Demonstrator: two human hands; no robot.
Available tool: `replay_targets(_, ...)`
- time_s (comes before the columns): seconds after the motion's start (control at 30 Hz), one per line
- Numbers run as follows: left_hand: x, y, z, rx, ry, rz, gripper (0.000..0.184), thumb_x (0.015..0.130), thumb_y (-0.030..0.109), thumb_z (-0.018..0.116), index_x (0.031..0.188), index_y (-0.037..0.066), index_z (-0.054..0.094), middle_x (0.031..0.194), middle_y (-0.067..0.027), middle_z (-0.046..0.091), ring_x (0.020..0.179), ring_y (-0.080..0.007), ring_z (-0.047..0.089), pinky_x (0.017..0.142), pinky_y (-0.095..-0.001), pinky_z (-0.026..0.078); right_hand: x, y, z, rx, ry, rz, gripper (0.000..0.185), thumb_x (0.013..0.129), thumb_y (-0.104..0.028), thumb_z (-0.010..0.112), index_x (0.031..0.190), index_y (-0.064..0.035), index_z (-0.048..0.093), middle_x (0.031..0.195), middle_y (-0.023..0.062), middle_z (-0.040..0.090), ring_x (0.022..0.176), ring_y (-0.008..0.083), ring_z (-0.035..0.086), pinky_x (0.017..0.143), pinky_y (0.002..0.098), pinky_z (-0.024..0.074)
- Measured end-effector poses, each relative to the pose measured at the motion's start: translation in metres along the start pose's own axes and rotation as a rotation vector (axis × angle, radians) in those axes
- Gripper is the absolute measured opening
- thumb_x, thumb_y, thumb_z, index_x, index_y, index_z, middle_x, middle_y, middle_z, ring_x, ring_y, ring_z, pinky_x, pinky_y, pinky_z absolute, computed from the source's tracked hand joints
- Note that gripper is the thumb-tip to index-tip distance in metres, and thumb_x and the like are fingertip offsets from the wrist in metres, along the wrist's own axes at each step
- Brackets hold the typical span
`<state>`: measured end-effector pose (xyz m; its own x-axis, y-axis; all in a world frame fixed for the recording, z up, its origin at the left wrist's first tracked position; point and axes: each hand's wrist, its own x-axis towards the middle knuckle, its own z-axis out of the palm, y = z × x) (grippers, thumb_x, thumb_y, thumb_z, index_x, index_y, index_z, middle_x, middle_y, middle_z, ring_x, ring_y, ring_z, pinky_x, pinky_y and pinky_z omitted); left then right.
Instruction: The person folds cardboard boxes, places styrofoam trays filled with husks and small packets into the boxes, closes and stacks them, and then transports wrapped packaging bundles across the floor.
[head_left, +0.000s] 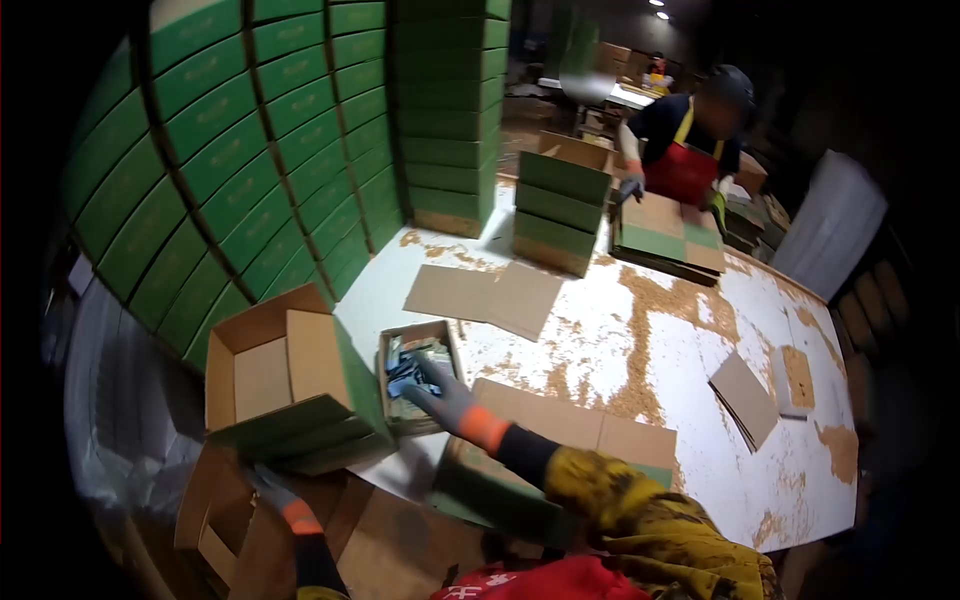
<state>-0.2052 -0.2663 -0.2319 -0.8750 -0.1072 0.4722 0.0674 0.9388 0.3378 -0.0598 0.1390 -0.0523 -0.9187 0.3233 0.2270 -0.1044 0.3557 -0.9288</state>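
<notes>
My right hand, in a grey glove with an orange cuff, reaches over a small open carton on the white table. Its thumb and fingers are apart at the blue and pale packets inside; whether it grips one I cannot make out. My left hand, gloved alike, lies with fingers stretched at the edge of an open brown cardboard box low on the left. Directly above that box stands a green open-topped box with brown inner flaps, on a stack of similar ones.
Tall stacks of green boxes line the left side. The worn white table bears flat cardboard sheets and a shorter box stack. Beside me sits a green carton. Across, a person in a red apron handles flattened cartons.
</notes>
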Motion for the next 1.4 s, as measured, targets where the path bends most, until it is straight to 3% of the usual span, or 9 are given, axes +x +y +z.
replay_targets(0.13,-0.136,0.196,-0.06,-1.26,-0.086,0.176,0.057,0.089,0.025,0.056,0.135,-0.002,0.037,0.14,-0.0162,0.039,0.125,-0.0301,0.041,0.106,-0.0426,0.031,-0.173,0.062,-0.153,-0.264,0.61,0.215,0.067,0.081,-0.03,0.07,0.139,-0.0144,0.04,0.131,0.0252,0.045,0.114,0.0331,0.051,0.091,0.0406,0.045)
replay_targets(0.2,-0.149,0.28,-0.111,-0.491,-0.447,0.7,0.075,0.084,0.034,0.061,0.14,-0.005,0.028,0.143,-0.024,0.032,0.13,-0.0407,0.032,0.111,-0.0458,0.019,-0.252,0.086,-0.208,-0.568,0.906,0.357,0.068,0.08,-0.033,0.07,0.136,-0.0081,0.04,0.129,0.0254,0.047,0.114,0.0328,0.051,0.092,0.0399,0.0442)
replay_targets(0.43,-0.164,0.337,-0.079,-0.754,-0.9,0.08,0.056,0.09,0.039,0.054,0.124,-0.005,0.048,0.12,-0.0241,0.055,0.112,-0.0368,0.052,0.093,-0.0403,0.041,-0.33,0.112,-0.209,-0.418,0.865,0.781,0.077,0.078,-0.042,0.07,0.127,0.0092,0.04,0.123,0.0253,0.053,0.113,0.0319,0.052,0.093,0.0379,0.0417)
replay_targets(0.57,-0.132,0.296,-0.041,-1.165,-0.704,0.128,0.064,0.091,0.032,0.057,0.136,-0.007,0.033,0.132,-0.0229,0.047,0.118,-0.031,0.048,0.097,-0.0379,0.038,-0.309,-0.013,-0.268,0.185,0.798,0.392,0.047,0.087,-0.027,0.063,0.122,0.0022,0.051,0.112,0.012,0.062,0.103,0.0193,0.056,0.09,0.0321,0.0441)
replay_targets(0.7,-0.124,0.384,-0.176,-0.498,-0.035,0.712,0.064,0.085,0.029,0.061,0.135,0.0,0.036,0.137,-0.021,0.038,0.126,-0.0373,0.035,0.109,-0.0463,0.021,-0.317,0.023,-0.318,0.652,0.414,0.06,0.031,0.087,-0.011,0.065,0.114,0.0003,0.057,0.108,0.0065,0.063,0.1,0.0132,0.058,0.09,0.0282,0.0455)
replay_targets(0.83,-0.112,0.439,-0.266,-0.336,-0.336,1.194,0.035,0.088,0.03,0.051,0.116,0.011,0.059,0.12,-0.01,0.057,0.11,-0.0311,0.051,0.103,-0.0458,0.03,-0.319,-0.003,-0.334,0.089,0.409,0.304,0.047,0.082,-0.009,0.068,0.125,-0.0002,0.05,0.11,0.0092,0.062,0.106,0.0179,0.058,0.096,0.031,0.043)
replay_targets(0.97,-0.085,0.432,-0.25,-0.143,-0.679,1.253,0.03,0.094,0.035,0.043,0.113,0.026,0.063,0.116,-0.0019,0.062,0.105,-0.0242,0.057,0.095,-0.04,0.037,-0.279,-0.107,-0.281,-0.789,0.887,-0.319,0.077,0.07,-0.01,0.074,0.136,0.0005,0.037,0.136,0.0177,0.042,0.129,0.0311,0.038,0.105,0.0405,0.0324)
replay_targets(1.2,-0.043,0.47,-0.239,-0.363,-1.284,1.303,0.063,0.079,0.063,0.052,0.089,0.004,0.07,0.087,-0.0186,0.068,0.082,-0.0347,0.064,0.076,-0.0424,0.048,-0.202,-0.147,-0.173,-1.386,0.086,-0.189,0.08,0.076,-0.046,0.066,0.138,-0.0039,0.036,0.138,0.0238,0.037,0.128,0.0438,0.031,0.107,0.0537,0.0208)
replay_targets(1.4,-0.044,0.468,-0.242,-0.387,-0.808,1.486,0.047,0.086,0.051,0.052,0.085,0.007,0.069,0.083,-0.0128,0.068,0.08,-0.0289,0.065,0.071,-0.0415,0.049,-0.243,-0.143,-0.148,-1.46,0.047,-0.249,0.068,0.072,-0.035,0.068,0.131,-0.009,0.047,0.138,0.0221,0.038,0.128,0.0447,0.03,0.105,0.0582,0.02)
